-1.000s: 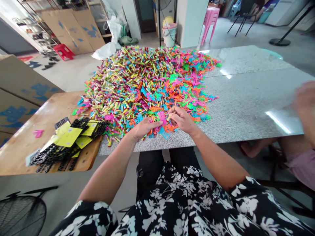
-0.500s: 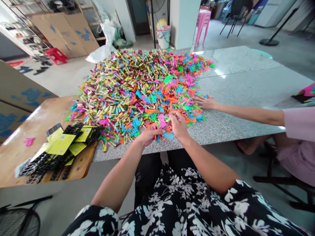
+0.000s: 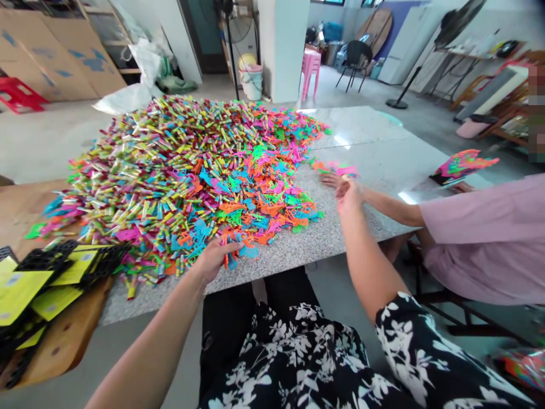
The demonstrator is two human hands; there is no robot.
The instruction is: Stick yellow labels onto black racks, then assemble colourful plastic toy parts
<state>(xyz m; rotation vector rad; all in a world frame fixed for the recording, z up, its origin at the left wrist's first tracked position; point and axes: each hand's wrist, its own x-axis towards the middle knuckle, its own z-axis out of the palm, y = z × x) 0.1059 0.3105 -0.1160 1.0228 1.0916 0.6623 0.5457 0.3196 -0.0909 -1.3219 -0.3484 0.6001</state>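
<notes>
My left hand (image 3: 215, 258) is closed at the near edge of the table, thumb on top, around several blue and orange plastic pieces (image 3: 238, 250). To its left and behind it spreads a big heap of small yellow-and-red tubes (image 3: 170, 153), mixed on the right with bright plastic pieces (image 3: 272, 182). My right hand (image 3: 349, 196) reaches out past the heap, its fingertips pinched together. A pink plastic piece (image 3: 344, 170) shows just beyond those fingertips; blur hides whether they grip it. A co-worker's hand (image 3: 328, 180) lies close beside my right hand, partly behind it.
Black plastic grids with yellow cards (image 3: 63, 278) lie on the wooden table (image 3: 85, 324) at the left. The co-worker in a pink sleeve (image 3: 481, 210) sits at the right, near a black holder with colourful pieces (image 3: 464, 165). Behind the table lies a white sack (image 3: 128, 99).
My right hand has moved from beside my left hand out to the right, next to the co-worker's hand. The view has turned right. My left hand still holds its pieces.
</notes>
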